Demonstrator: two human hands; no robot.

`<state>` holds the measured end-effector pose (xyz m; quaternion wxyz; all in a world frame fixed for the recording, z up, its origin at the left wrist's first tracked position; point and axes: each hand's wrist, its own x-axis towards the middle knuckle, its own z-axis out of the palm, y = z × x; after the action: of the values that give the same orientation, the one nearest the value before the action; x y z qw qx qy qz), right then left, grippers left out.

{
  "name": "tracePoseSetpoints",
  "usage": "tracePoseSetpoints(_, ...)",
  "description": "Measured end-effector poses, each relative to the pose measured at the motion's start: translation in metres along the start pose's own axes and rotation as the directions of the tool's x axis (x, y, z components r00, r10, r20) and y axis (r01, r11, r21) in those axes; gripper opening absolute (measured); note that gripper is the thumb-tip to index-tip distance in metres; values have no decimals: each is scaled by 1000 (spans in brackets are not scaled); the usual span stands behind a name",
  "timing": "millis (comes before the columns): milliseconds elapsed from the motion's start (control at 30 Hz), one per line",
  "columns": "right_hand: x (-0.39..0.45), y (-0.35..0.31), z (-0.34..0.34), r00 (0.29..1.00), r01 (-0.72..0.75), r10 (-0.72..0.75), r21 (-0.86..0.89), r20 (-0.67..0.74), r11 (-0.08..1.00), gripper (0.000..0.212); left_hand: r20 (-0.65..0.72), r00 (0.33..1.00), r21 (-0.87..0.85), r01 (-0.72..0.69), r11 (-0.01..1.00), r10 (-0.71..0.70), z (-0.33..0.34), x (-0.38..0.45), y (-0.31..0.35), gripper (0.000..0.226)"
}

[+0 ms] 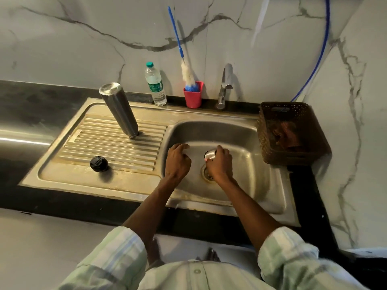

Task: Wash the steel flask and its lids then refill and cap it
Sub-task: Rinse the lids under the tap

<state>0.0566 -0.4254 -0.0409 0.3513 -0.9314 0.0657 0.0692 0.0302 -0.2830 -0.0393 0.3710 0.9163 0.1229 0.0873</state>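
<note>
Right hand (pixel 218 162) fingers were curled round a small steel lid (pixel 210 154), held over the sink basin (pixel 247 139) just above the drain (pixel 208 173). Lid's shiny rim faced up-left; rest hidden by the fingers. Left hand (pixel 178 162) was beside it, also over the basin, fingers loosely curled, nothing visibly in them, not touching the lid.

Steel flask (pixel 118 109) stood mouth-down on the ribbed drainboard (pixel 83 143), base up, well left of the hands. It looks tilted, but that may be the wide lens; cannot tell. Black inner lid (pixel 98 163) sat on the flat front part of the drainboard, apart from the flask.

Behind the sink, along the marble wall: clear plastic water bottle (pixel 154 84) with green cap, red cup (pixel 193 94) holding a bottle brush (pixel 187 75) with a blue handle, and the tap (pixel 225 86), spout over the basin's back edge, no water visibly running. Brown perforated basket (pixel 293 132) sat on the counter right of the basin, something brownish inside, unclear what. Blue hose (pixel 320 49) ran down the wall behind it.

Both sleeves were rolled up above the forearms.
</note>
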Motion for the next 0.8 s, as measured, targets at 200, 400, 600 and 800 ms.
tracePoseSetpoints(200, -17, -79, 54, 995, 101, -98, 261, -27, 960, 62, -57, 997, -113, 53, 992, -60, -64, 16, -60, 27)
tracePoseSetpoints(400, -31, -142, 126, 956, 287, -294, 272, -13, 919, 51, -152, 982, -147, 94, 985, -116, -150, 40, -140, 23)
tracePoseSetpoints(600, -31, -185, 178, 933, 337, -354, 193, 62, 922, 73, 44, 988, -187, 153, 970, -147, -209, 49, -205, 50)
tracePoseSetpoints(800, -29, -198, 200, 930, 343, -351, 86, 111, 935, 75, 286, 930, 14, 237, 971, -231, -209, 52, -233, 94)
